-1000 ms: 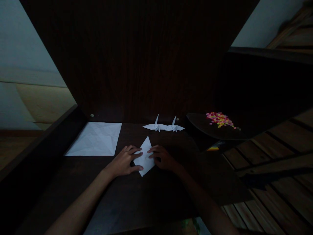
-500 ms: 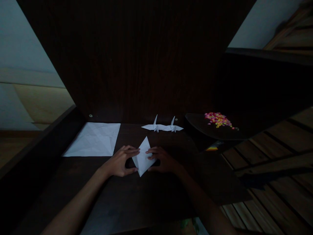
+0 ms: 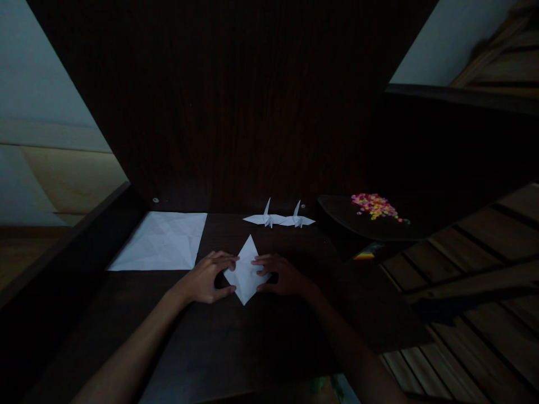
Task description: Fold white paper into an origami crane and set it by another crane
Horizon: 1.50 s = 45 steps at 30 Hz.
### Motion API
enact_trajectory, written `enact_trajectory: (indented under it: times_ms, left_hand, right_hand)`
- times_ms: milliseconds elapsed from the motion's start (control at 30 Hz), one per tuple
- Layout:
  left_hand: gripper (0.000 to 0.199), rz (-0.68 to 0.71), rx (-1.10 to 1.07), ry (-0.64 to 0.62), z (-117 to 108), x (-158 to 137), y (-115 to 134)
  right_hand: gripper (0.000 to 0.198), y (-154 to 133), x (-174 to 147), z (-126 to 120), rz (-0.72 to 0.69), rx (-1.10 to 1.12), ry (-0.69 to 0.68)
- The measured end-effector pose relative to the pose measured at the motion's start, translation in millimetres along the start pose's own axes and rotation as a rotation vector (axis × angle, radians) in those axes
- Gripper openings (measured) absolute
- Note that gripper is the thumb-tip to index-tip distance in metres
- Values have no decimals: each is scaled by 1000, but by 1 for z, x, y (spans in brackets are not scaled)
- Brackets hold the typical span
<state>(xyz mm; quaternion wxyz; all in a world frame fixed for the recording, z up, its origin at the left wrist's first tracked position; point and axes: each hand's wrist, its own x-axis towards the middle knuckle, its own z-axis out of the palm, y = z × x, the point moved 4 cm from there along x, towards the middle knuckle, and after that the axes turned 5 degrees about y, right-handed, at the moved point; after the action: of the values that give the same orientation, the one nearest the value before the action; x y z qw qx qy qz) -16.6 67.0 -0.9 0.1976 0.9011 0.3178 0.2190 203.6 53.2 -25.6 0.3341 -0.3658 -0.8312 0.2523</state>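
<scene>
A small white folded paper (image 3: pixel 247 275), diamond-shaped, lies on the dark table between my two hands. My left hand (image 3: pixel 209 278) grips its left side, fingers on the upper left edge and thumb by the lower left edge. On the other side, the fingertips of my right hand (image 3: pixel 280 274) press on the paper's face, with the thumb near the lower right edge. Just beyond stand two joined white paper cranes (image 3: pixel 280 219), necks pointing up. To the left lies a flat, creased white paper sheet (image 3: pixel 162 240).
A heap of small colourful pieces (image 3: pixel 376 206) sits on a dark rounded shelf (image 3: pixel 337 216) at the right. A tall dark panel (image 3: pixel 236 101) rises behind the table, and a raised dark side edge (image 3: pixel 63 241) bounds it on the left.
The folded paper's left corner has spread outward and its lower tip has shifted slightly right, so the diamond looks wider and more even. Both hands stay nearly in place.
</scene>
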Motion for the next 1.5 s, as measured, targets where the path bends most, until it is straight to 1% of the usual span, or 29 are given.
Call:
enact_trajectory:
  times_ms: [167,433,600,800,1033,1233,1333,1500]
  left_hand:
    - [26,1,5,-2,-1,0,-1]
    - [42,15,16,0,0,0,-2]
    - [43,1,16,-12,0,0,-2]
    - [45,-14,9,1,1,-2,-5]
    - [48,-29,22,38,7,0,-12]
    - [43,-21,31,68,8,1,-13]
    - [42,-21,37,53,7,1,-12]
    - [58,-31,63,57,8,0,-9]
  right_hand:
    - [27,-1,0,0,11,-12,-1]
    - [20,-3,3,0,22,-35,11]
    - [15,-2,5,0,41,-41,3]
    - [11,4,4,2,28,-61,-26]
    - [30,5,3,1,35,-70,-53]
    - [58,6,3,0,76,-80,-57]
    - [61,6,3,1,99,-92,-56]
    - [61,3,3,1,110,-122,-52]
